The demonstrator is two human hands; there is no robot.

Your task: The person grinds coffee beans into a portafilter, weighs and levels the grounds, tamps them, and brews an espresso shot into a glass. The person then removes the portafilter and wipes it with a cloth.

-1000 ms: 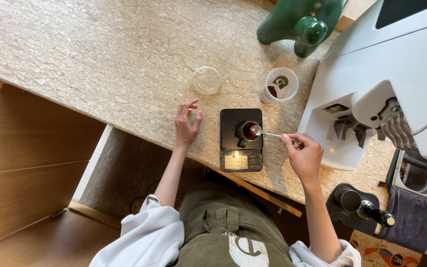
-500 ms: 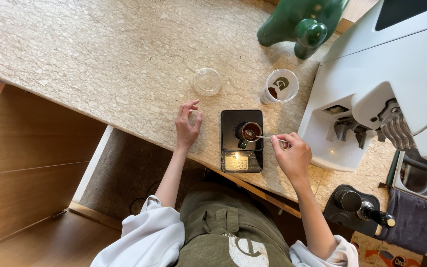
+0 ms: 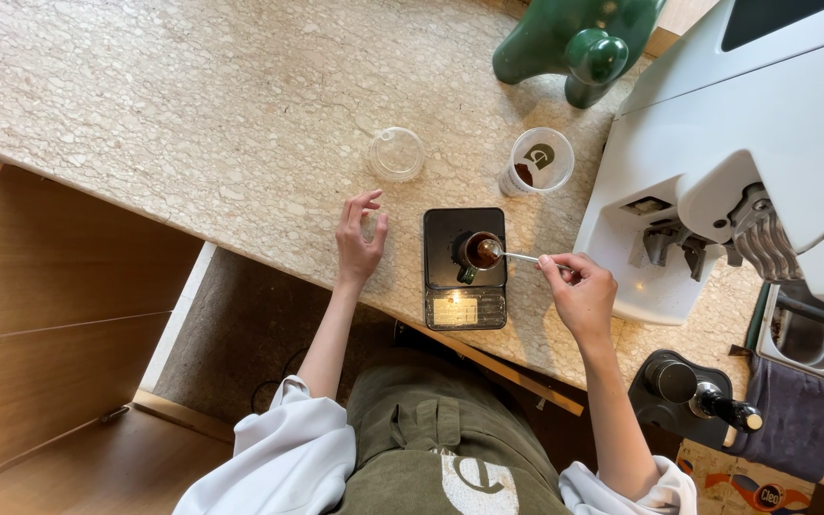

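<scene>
Over the black scale (image 3: 464, 286), the right hand (image 3: 579, 291) pinches a spoon (image 3: 503, 254) above the cup (image 3: 477, 252); the left hand (image 3: 359, 240) rests open on the counter (image 3: 193, 114).

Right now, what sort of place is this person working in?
Probably a cafe or coffee bar counter. The right hand holds a spoon over a small cup on a black scale, beside a white coffee machine on a stone countertop.

A single head-mounted view is provided. The scene is viewed steeply from above, straight down onto a stone counter (image 3: 193, 114), at moderate distance. The person's lap is included at the lower edge, and a white machine (image 3: 765, 143) at the right.
</scene>
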